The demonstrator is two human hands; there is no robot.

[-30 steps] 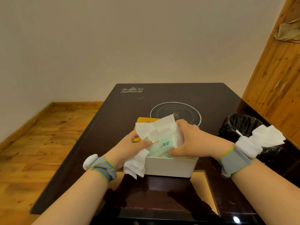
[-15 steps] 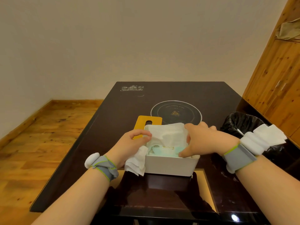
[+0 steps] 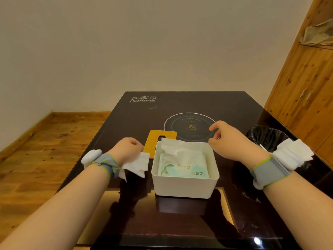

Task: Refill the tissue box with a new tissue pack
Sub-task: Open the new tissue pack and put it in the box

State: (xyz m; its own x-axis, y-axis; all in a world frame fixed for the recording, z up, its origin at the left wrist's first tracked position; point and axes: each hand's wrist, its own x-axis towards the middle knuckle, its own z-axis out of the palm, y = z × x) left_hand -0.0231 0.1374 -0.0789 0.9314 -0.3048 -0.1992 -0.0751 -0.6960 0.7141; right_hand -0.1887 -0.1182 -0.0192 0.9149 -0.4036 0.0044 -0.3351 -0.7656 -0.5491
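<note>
The tissue pack (image 3: pixel 183 167) lies flat inside the white box (image 3: pixel 185 186) – ready for the yellow lid (image 3: pixel 158 141) just behind. Left hand (image 3: pixel 127 149) is fisted round spare tissues (image 3: pixel 137 164); right hand (image 3: pixel 228 139) hovers loosely spread, empty, at the far right corner.

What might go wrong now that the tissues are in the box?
1. The top tissue sticks up crumpled from the tissue pack inside the white box. The yellow lid lying behind the box could squash it instead of letting it poke through the slot.
2. The left hand holds loose tissues; they may drop onto the table.
3. The box sits near the table's front edge, so a bump from the right hand might push it off.
</note>
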